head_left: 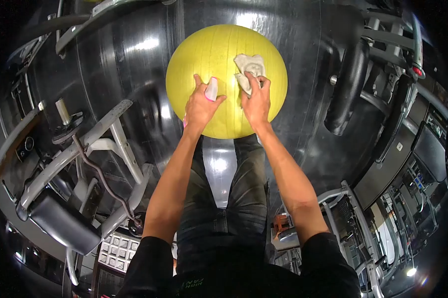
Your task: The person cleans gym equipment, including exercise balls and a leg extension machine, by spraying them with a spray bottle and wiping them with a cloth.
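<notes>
A large yellow exercise ball stands on the floor in front of my legs. My right hand presses a crumpled grey-beige cloth against the ball's upper right side, fingers bent over its lower part. On the left side of the ball, my left hand is closed around a white and pink object that looks like a spray bottle's head. Most of that object is hidden by the hand; a bit of pink shows by the wrist.
Weight machine frames with a black pad and a curved bar stand at left. A black roller pad and more gym machines are at right. The dark floor is shiny, with reflections of lights.
</notes>
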The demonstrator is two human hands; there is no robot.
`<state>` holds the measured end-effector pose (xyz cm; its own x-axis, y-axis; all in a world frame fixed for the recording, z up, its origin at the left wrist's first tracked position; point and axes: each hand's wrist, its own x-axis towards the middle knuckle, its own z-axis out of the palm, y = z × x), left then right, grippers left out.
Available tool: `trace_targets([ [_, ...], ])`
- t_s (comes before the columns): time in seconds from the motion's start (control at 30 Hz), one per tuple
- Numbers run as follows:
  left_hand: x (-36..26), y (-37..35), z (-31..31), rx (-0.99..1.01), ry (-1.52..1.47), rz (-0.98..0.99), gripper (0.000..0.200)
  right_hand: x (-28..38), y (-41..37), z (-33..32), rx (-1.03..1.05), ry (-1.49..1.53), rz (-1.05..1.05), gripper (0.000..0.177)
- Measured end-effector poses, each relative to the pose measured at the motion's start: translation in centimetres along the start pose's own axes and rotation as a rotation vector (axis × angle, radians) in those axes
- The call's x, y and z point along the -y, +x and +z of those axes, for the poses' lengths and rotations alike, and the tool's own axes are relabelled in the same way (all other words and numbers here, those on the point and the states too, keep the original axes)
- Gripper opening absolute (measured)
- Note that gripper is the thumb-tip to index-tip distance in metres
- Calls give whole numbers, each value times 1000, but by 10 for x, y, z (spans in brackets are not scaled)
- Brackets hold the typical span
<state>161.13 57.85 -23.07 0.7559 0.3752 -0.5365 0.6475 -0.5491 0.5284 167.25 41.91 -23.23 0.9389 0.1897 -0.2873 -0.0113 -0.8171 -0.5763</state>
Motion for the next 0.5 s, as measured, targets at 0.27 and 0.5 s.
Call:
trace_targets([
  [0.27,41,45,-30,-25,36,-78,82,2,22,-27,516,46,-534,56],
  [0.5,58,46,-27,-33,36,7,101,-30,90,-15,-133,63,274,46],
])
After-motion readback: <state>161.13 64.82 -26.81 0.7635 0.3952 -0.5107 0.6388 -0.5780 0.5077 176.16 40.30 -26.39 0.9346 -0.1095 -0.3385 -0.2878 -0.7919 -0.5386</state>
